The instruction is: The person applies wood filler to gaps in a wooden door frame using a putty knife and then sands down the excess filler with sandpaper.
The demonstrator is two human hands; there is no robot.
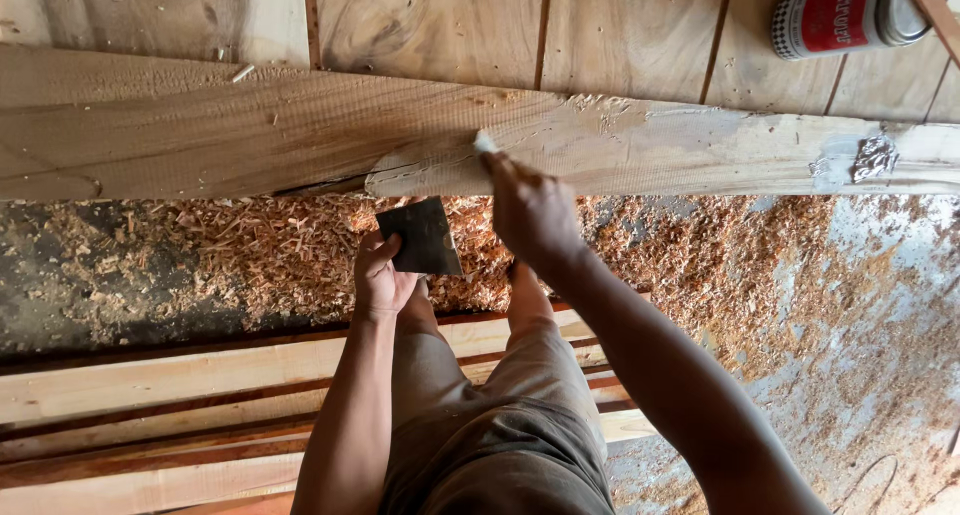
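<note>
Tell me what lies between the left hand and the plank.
In the head view, the dark flat scraper held by the left hand, then wood shavings below the plank.

Your arms are bare to the edge of view — no sleeves, no gloves — and you wear olive-brown shorts (510, 445), creased at the lap.

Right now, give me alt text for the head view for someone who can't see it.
The right hand presses pale filler into a crack in a long wooden plank, while the left hand holds a dark flat scraper. Wood shavings cover the floor below, and a red-and-white can lies beyond the plank.
</note>
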